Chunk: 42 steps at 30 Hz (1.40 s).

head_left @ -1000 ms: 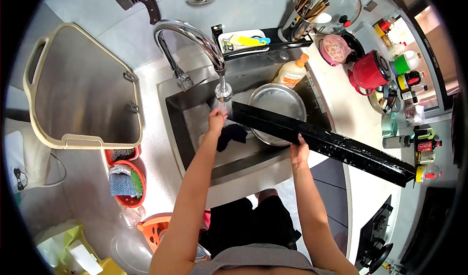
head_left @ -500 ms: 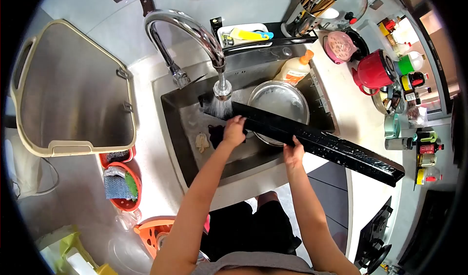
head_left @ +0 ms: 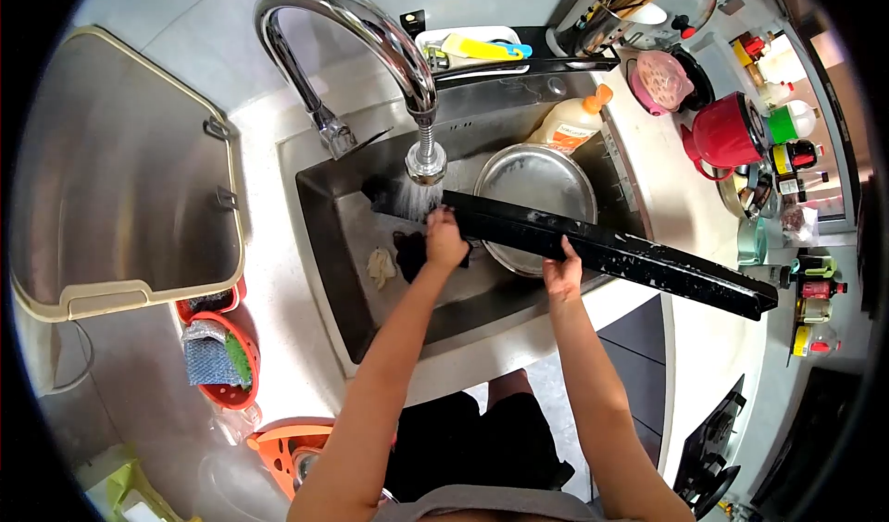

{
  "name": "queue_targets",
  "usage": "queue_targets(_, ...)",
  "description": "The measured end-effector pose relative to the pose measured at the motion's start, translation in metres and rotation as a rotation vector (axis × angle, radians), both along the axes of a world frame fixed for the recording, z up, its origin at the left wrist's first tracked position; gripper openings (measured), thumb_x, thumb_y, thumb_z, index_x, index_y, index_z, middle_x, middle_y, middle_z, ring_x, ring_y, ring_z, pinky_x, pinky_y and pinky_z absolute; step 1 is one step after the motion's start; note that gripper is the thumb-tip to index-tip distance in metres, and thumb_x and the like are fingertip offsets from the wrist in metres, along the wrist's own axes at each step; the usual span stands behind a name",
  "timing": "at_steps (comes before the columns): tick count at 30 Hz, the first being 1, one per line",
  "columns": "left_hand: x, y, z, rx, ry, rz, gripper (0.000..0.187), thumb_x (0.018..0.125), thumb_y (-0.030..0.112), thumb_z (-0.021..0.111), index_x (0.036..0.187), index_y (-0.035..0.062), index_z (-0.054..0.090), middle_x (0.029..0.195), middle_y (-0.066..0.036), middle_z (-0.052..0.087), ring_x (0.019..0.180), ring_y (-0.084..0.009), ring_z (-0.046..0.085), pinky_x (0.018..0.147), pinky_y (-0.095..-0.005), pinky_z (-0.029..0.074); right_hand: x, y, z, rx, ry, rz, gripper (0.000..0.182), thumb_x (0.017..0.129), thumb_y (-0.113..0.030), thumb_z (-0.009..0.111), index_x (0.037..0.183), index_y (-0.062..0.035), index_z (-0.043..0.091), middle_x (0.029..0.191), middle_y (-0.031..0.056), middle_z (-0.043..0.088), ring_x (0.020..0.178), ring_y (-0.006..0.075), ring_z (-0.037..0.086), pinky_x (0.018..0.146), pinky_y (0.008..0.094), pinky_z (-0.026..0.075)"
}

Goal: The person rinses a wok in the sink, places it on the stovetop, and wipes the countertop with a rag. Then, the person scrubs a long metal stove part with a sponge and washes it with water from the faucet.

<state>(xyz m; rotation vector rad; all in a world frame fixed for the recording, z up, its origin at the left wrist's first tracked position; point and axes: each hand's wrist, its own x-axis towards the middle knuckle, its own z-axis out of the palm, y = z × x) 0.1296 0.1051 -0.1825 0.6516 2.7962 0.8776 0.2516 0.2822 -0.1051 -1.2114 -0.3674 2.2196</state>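
Observation:
A long black panel [head_left: 648,261] with raised edges and pale specks lies slantwise over the sink [head_left: 324,281]. Its left end is inside the basin under running water, and its right end reaches past the sink over the counter. My left hand [head_left: 446,241] grips the panel's near edge close to the stream, its fingertips partly hidden. Farther right, my right hand [head_left: 563,272] holds the same edge from below, thumb up on the front face. Water falls from the chrome faucet [head_left: 426,163] onto the panel. Under the panel sits a round metal lid or pan [head_left: 532,175].
A dark cloth [head_left: 407,255] and a pale crumpled piece [head_left: 380,267] lie on the basin floor. An orange-capped bottle [head_left: 567,126] stands at the sink's back corner. A large cutting board [head_left: 130,180] leans at left. A red pot [head_left: 727,133] is on the right counter.
The view has shifted a little. The panel lies at a slightly flatter slant, its right end a bit higher in view. Both hands keep hold of it, and water still runs.

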Motion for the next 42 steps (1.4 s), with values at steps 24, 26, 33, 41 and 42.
queue_targets(24,0.034,-0.011,0.014,-0.142,-0.060,0.025,0.048,0.057,0.013,0.067,0.098,-0.0070,0.052,0.111,-0.021,0.048,0.104,-0.0345,0.043,0.092,-0.0380,0.038,-0.003,-0.015,-0.038,-0.083,-0.104,-0.023,0.031,0.080,-0.004,0.058,0.111,-0.0035,0.054,0.111,0.0092,0.056,0.103,0.0263,0.053,0.097,0.0384,0.039)
queue_targets(26,0.049,0.005,0.020,-0.107,-0.016,-0.065,0.051,0.057,0.012,0.067,0.100,-0.0078,0.051,0.114,-0.022,0.046,0.104,-0.0351,0.043,0.092,-0.0378,0.037,-0.002,-0.016,-0.041,-0.083,-0.072,-0.014,0.031,0.080,-0.005,0.059,0.110,-0.0039,0.054,0.111,0.0090,0.057,0.102,0.0268,0.053,0.097,0.0387,0.038)
queue_targets(33,0.078,0.053,0.042,0.266,-0.117,-0.404,0.052,0.059,-0.001,0.058,0.111,-0.0041,0.050,0.120,-0.019,0.046,0.109,-0.0361,0.044,0.096,-0.0390,0.037,0.008,-0.003,-0.062,-0.178,0.036,0.040,0.018,0.081,-0.002,0.056,0.099,0.0006,0.058,0.102,0.0097,0.060,0.095,0.0243,0.056,0.094,0.0352,0.042)
queue_targets(41,-0.021,-0.031,0.003,-0.189,0.036,-0.159,0.043,0.060,0.003,0.061,0.101,-0.0049,0.052,0.103,-0.020,0.052,0.097,-0.0342,0.050,0.087,-0.0394,0.042,0.003,0.017,-0.022,-0.141,0.056,-0.173,0.030,0.084,-0.007,0.054,0.113,-0.0013,0.053,0.118,0.0105,0.054,0.109,0.0291,0.049,0.102,0.0409,0.033)
queue_targets(42,-0.027,-0.029,0.008,-0.230,0.019,-0.111,0.042,0.059,0.004,0.062,0.099,-0.0050,0.052,0.099,-0.020,0.053,0.095,-0.0343,0.050,0.086,-0.0393,0.042,0.004,0.020,-0.026,-0.134,0.081,-0.184,0.030,0.084,-0.006,0.053,0.113,-0.0013,0.053,0.117,0.0107,0.055,0.109,0.0288,0.050,0.101,0.0406,0.034)
